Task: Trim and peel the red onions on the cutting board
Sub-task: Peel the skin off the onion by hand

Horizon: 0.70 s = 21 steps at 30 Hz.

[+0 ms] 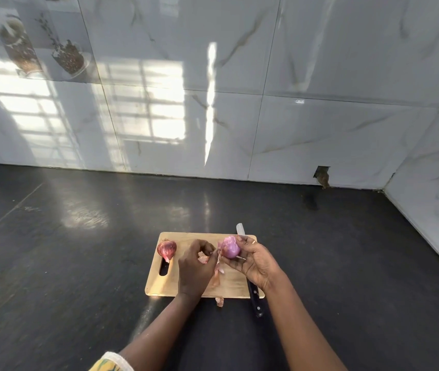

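Steadying the glossy purple part-peeled onion [229,248] centre-frame, the curled right grip [254,262] holds it so the loose skin faces left. The left grip [195,265] pinches that papery pink skin strip [217,259], apparently for pulling.

A kitchen, seen from my place at the counter.

The dark polished stone counter [79,250] runs to glossy marble-look wall tiles [320,62] that meet in a corner at 2 o'clock. At 10 o'clock a decorative tile [25,46] is printed with bowls of spices, and a barred window reflection [146,111] shines at 11. Close in at 12 are a wooden cutting board [159,285], a kitchen knife [255,301], an unpeeled red onion [167,249], a peeled onion [230,247] and onion skin [218,273].
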{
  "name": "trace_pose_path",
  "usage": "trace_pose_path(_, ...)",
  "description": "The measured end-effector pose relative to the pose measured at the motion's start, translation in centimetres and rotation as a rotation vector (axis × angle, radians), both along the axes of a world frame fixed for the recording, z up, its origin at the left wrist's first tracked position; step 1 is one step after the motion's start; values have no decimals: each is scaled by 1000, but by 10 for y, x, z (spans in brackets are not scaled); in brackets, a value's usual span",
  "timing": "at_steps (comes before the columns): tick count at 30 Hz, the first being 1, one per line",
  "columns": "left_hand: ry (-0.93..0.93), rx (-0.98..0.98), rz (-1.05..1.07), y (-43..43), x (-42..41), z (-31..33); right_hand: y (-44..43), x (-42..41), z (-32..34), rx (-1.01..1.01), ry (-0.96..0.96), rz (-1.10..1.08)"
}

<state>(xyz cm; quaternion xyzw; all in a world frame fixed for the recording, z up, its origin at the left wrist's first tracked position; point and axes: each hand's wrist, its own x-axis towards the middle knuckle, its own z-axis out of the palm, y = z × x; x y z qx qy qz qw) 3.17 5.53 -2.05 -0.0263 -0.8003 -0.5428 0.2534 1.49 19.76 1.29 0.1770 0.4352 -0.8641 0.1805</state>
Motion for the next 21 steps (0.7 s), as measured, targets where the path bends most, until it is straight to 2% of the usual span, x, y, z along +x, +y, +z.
trace_pose_path(8,-199,0,24,-3,-4,0,0,-3,-6,-57,11,-92)
trace_pose_path(15,-221,-58,4,0,-6,6,-5,-3,-7,-110,31,-149)
trace_pose_path(21,-252,-33,-16,7,-9,16,-8,-3,-7,-115,60,-181)
